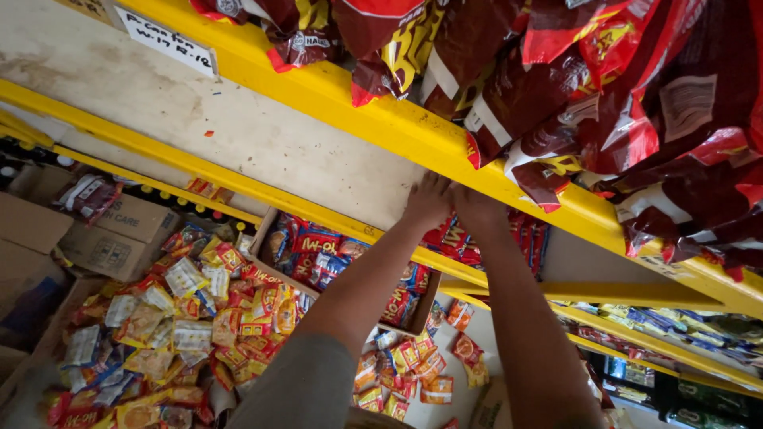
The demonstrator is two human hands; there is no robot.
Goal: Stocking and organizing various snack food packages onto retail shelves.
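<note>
Both my arms reach forward under a yellow shelf (373, 119). My left hand (427, 200) and my right hand (475, 205) are side by side, fingers curled, touching red snack packets (450, 237) that lie on the lower shelf level. The yellow shelf beam hides my fingertips, so I cannot see whether either hand grips a packet. Dark red and yellow snack bags (556, 87) fill the shelf above my hands.
A cardboard box (267, 230) with red and blue packets sits below my left arm. A heap of orange, yellow and white packets (183, 318) lies at lower left. Brown cartons (119, 230) stand far left. More yellow shelves with packets (668, 326) run right.
</note>
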